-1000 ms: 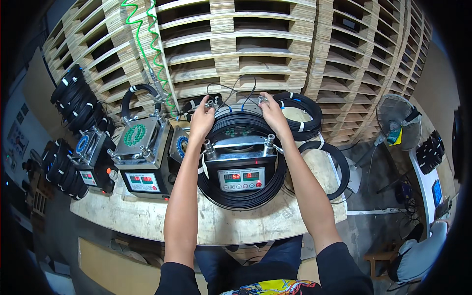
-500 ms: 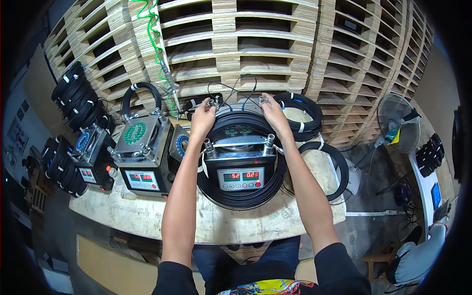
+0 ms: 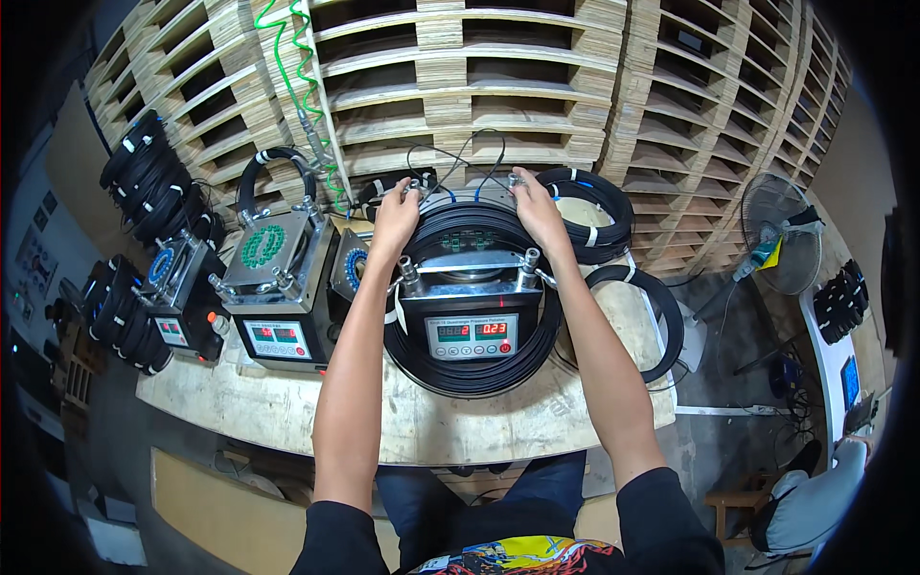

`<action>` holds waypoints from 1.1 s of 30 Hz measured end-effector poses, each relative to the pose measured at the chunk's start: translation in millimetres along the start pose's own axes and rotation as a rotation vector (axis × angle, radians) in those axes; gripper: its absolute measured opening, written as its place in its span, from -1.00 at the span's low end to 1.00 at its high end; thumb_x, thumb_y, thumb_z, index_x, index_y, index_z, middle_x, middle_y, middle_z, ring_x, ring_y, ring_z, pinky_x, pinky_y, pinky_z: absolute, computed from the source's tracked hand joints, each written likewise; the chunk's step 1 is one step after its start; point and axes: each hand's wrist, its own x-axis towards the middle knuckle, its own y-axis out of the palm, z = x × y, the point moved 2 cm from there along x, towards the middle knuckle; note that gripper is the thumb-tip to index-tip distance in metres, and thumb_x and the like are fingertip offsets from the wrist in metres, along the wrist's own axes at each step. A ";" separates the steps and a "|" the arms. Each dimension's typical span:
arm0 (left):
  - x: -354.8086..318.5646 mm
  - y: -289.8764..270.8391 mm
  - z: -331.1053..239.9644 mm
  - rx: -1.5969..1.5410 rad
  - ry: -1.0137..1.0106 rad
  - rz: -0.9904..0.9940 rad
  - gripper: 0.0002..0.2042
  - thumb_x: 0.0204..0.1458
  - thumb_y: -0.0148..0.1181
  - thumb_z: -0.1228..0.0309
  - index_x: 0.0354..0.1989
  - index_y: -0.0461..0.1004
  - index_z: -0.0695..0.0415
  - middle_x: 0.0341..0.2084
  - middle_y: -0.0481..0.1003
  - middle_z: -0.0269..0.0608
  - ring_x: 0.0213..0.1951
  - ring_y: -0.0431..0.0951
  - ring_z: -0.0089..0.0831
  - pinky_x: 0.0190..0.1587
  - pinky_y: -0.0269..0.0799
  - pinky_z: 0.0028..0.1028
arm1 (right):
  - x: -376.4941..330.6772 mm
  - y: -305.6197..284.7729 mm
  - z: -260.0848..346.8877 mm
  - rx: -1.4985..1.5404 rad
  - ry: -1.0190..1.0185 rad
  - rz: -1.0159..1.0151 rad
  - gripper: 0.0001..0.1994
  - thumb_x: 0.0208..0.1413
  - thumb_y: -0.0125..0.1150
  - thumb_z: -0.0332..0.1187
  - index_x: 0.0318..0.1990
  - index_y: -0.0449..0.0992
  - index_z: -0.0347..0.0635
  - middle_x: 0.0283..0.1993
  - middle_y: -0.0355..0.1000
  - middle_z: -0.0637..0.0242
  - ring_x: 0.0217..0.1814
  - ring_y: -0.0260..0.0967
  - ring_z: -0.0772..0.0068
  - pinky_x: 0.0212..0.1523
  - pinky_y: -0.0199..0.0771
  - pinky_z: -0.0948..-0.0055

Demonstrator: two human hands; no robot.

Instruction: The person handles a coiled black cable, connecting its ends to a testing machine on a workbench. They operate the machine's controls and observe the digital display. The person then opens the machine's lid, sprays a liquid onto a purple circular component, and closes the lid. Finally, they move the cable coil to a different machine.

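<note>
A polishing machine (image 3: 471, 324) with a lit red-digit display stands on the table in front of me, a thick coil of black cable (image 3: 470, 385) looped around it. Both arms reach over it to its far corners. There my left hand (image 3: 397, 213) has its fingers closed around a metal clamp post (image 3: 415, 184), and my right hand (image 3: 539, 209) grips the matching post (image 3: 517, 179) on the other side. Two nearer metal posts (image 3: 410, 272) and a flat plate stand between my forearms. Thin black leads with blue ends (image 3: 452, 195) rise between my hands.
Two more polishing machines, one with a green ring of connectors (image 3: 264, 246), stand to the left. Black cable coils (image 3: 644, 287) lie to the right, with others stacked far left. Wooden pallets (image 3: 465, 77) rise behind the table (image 3: 479, 436). A fan (image 3: 781, 235) and another person (image 3: 815, 503) are at right.
Both hands stay at the far posts with only slight finger movement. The view has shifted a little, and the digits on the machine's display differ.
</note>
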 end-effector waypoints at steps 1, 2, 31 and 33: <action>0.3 -0.8 1.9 0.002 -0.003 0.009 -0.51 0.30 -0.06 0.27 0.34 0.37 0.26 -0.06 0.64 0.07 0.04 0.63 -0.24 0.17 0.38 -0.38 | -0.4 0.7 0.8 0.000 -0.021 0.001 -0.51 0.30 -0.09 -0.29 0.35 0.35 -0.21 0.07 0.53 -0.18 0.17 0.47 -0.09 0.19 0.39 0.20; -0.6 -0.4 -0.6 0.000 -0.005 0.022 -0.50 0.31 -0.08 0.25 0.34 0.37 0.26 -0.04 0.64 0.07 0.07 0.62 -0.24 0.19 0.37 -0.38 | 0.9 -0.3 -3.0 -0.003 -0.041 -0.001 -0.50 0.29 -0.08 -0.25 0.35 0.35 -0.16 0.06 0.52 -0.25 0.20 0.44 -0.26 0.19 0.40 0.09; -5.9 -0.4 -10.7 0.021 -0.024 0.037 -0.47 0.30 -0.06 0.23 0.41 0.29 0.18 -0.05 0.64 0.04 0.08 0.60 -0.25 0.20 0.35 -0.39 | 7.3 1.5 -15.7 0.160 -0.064 -0.006 -0.53 0.25 -0.02 -0.31 0.30 0.40 -0.19 0.01 0.54 -0.23 0.11 0.52 -0.14 0.16 0.43 0.17; -8.9 -3.1 -13.6 0.058 -0.026 0.028 -0.47 0.30 -0.04 0.23 0.41 0.29 0.16 -0.06 0.65 0.03 0.08 0.61 -0.26 0.20 0.36 -0.39 | 6.1 2.8 -15.2 0.166 -0.046 -0.011 -0.54 0.27 -0.04 -0.35 0.30 0.39 -0.24 0.01 0.55 -0.15 0.09 0.52 0.01 0.15 0.42 0.27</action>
